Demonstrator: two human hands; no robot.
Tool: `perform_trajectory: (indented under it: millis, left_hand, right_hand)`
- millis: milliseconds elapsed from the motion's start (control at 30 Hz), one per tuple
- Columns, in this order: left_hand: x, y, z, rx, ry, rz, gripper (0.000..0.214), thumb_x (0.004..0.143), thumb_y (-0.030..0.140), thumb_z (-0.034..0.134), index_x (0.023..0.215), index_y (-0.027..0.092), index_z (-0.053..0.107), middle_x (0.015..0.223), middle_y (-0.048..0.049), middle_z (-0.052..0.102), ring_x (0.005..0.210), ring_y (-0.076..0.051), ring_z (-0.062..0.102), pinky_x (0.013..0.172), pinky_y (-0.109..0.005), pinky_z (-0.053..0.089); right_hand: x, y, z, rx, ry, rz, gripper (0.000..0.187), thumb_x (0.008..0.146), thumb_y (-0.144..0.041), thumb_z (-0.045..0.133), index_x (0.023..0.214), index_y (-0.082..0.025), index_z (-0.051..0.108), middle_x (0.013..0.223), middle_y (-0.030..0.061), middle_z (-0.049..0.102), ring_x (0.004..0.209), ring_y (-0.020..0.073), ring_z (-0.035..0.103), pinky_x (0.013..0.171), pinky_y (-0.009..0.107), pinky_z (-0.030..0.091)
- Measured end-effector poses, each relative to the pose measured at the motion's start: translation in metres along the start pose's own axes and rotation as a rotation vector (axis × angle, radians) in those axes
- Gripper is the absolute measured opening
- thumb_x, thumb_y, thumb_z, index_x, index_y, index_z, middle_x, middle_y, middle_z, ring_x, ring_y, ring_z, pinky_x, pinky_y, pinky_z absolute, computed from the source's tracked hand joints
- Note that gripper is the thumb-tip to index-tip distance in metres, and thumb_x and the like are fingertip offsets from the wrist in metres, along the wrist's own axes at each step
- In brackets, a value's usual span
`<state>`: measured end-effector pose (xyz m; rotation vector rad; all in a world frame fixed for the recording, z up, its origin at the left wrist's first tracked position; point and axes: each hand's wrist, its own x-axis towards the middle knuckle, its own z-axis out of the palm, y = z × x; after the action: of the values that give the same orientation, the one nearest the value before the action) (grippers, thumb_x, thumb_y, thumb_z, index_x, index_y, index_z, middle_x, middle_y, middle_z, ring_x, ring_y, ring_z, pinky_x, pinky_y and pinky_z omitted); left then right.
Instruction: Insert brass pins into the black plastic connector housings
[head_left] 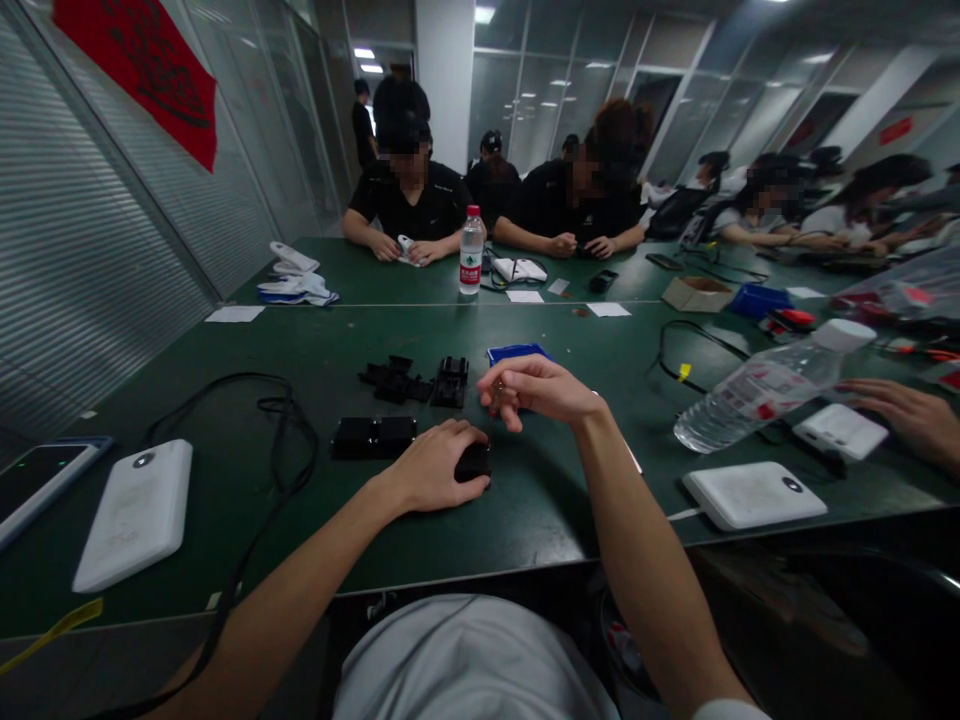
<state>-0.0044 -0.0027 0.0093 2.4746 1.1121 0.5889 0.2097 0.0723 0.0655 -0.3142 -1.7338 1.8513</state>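
Note:
My left hand [441,466] lies over a small black block [474,462] on the green table, its fingers and thumb wrapped round it. Just left of it is a longer black case [373,437] with shiny spots on top. My right hand [536,388] is raised a little to the right, fingers curled and pinched together. Something tiny may be between its fingertips, but I cannot make it out. Behind the hands are a pile of black plastic parts [395,378], a black slotted part [451,381] and a blue tray [517,352], partly hidden by my right hand.
White power banks [135,515] [756,495] lie left and right. A tilted clear water bottle [765,390] stands out at right, near another person's hand [907,415]. A black cable [289,440] runs at left. Two people sit opposite, behind an upright bottle [471,255].

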Motion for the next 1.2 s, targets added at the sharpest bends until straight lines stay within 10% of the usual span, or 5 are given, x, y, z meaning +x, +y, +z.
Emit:
perform_trajectory:
  millis: [500, 733, 1200]
  left_hand:
    - [0.0, -0.001, 0.002, 0.028, -0.022, -0.014, 0.042, 0.084, 0.035, 0.074, 0.121, 0.018, 0.063, 0.121, -0.0106, 0.069, 0.114, -0.029, 0.065, 0.106, -0.044, 0.052]
    - [0.0, -0.002, 0.001, 0.025, -0.032, -0.005, 0.042, 0.083, 0.035, 0.074, 0.12, 0.017, 0.063, 0.122, -0.0107, 0.069, 0.112, -0.029, 0.065, 0.105, -0.044, 0.052]
    - [0.0, -0.002, 0.003, 0.096, -0.023, -0.008, 0.039, 0.081, 0.033, 0.069, 0.116, 0.018, 0.062, 0.115, -0.0099, 0.068, 0.109, -0.03, 0.066, 0.1, -0.044, 0.055]
  right_hand:
    - [0.008, 0.009, -0.002, -0.057, 0.137, -0.165, 0.032, 0.077, -0.025, 0.09, 0.082, -0.016, 0.06, 0.08, 0.0007, 0.076, 0.052, 0.0075, 0.065, 0.037, 0.013, 0.039]
    - [-0.004, 0.001, -0.005, -0.06, -0.029, -0.097, 0.038, 0.082, -0.029, 0.087, 0.114, -0.015, 0.072, 0.101, 0.0078, 0.076, 0.067, 0.011, 0.07, 0.058, 0.021, 0.057]
    - [0.0, 0.003, -0.005, -0.094, 0.08, -0.16, 0.027, 0.074, -0.01, 0.089, 0.098, -0.017, 0.08, 0.084, 0.0014, 0.077, 0.073, 0.0121, 0.075, 0.068, 0.023, 0.061]
